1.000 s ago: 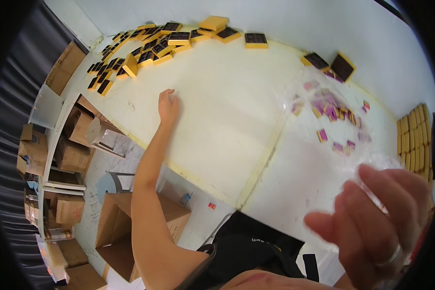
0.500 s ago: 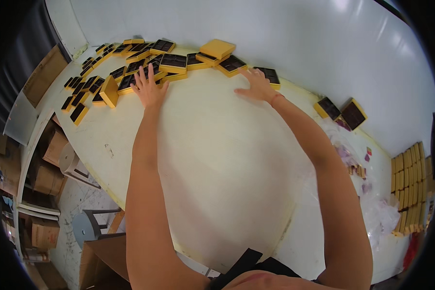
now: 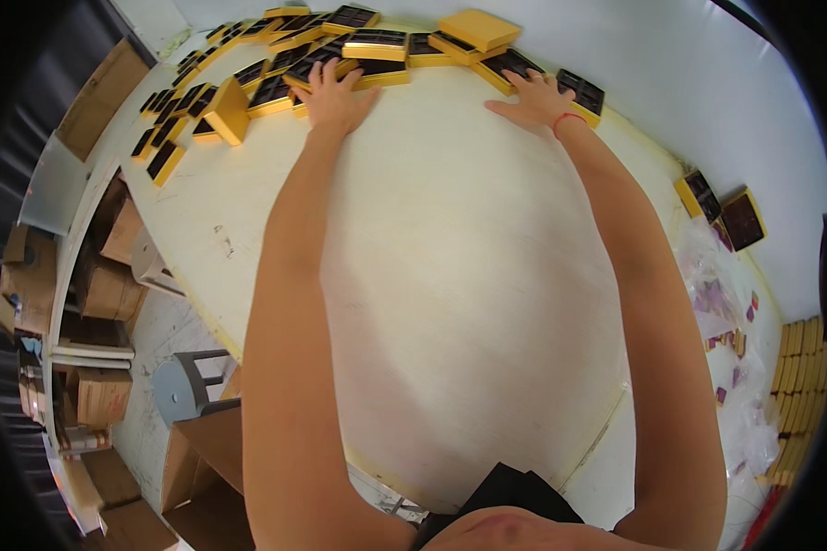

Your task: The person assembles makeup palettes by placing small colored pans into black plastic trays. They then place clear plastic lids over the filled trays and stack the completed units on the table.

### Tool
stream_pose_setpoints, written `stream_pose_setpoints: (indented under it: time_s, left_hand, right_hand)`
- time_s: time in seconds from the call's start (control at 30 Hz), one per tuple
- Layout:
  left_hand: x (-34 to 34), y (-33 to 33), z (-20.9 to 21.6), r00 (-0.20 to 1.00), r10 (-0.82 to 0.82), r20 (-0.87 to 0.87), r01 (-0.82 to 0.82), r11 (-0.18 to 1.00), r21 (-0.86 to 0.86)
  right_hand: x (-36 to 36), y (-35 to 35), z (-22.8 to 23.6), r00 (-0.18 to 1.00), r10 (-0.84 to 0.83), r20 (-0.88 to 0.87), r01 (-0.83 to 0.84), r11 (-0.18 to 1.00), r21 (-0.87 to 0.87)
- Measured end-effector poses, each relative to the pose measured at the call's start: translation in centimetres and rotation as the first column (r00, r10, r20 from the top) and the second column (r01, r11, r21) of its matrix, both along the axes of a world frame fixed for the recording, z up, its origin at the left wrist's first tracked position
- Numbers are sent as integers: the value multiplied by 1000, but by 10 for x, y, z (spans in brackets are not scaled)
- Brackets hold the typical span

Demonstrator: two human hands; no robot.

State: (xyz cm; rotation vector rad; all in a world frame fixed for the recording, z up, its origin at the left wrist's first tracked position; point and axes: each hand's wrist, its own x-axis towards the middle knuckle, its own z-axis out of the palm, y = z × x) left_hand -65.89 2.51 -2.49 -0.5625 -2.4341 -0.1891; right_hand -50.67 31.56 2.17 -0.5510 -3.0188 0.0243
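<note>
A person's bare arms stretched across a pale table toward yellow boxes with dark, divided insides, crowded along the table's far side. A second earlier, the right hand had been a blur raised close to the camera, and the left hand had hung over the bare table; now both had come to the boxes, which put the row within reach of either hand.

The left hand was wide open, fingers fanned over the front of a box at the table's far side. The right hand was also spread, its fingertips over another open box farther right along that side. Neither hand was closed round anything; whether the fingers pressed or merely rested could not be told.

A closed yellow box lay on top at the table's far side, between the hands. Clear plastic with small purple pieces lay toward the table's right end.

No words could be made out on the yellow boxes. The brown cartons left of the table were too small to read.
</note>
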Motion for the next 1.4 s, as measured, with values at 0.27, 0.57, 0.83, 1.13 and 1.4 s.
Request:
stream_pose_setpoints:
  time_s: [0.27,0.57,0.83,1.13,1.4]
  left_hand:
    - [32,-8,5,994,-51,93,45,997,68]
    - [162,-39,9,987,-116,114,113,993,40]
    - [272,-91,-4,948,-305,-87,314,940,131]
    - [498,-61,26,760,-643,90,630,764,138]
    - [662,16,27,477,-873,103,835,486,257]
  right_hand:
    - [53,-54,15,986,135,98,-132,991,-35]
    - [177,-122,12,970,240,38,-233,964,-131]
    - [449,-178,5,754,621,-217,-651,750,-118]
    - [688,-153,8,933,215,-287,-281,937,-209]
    - [790,-132,-3,867,-174,-466,27,952,-305]
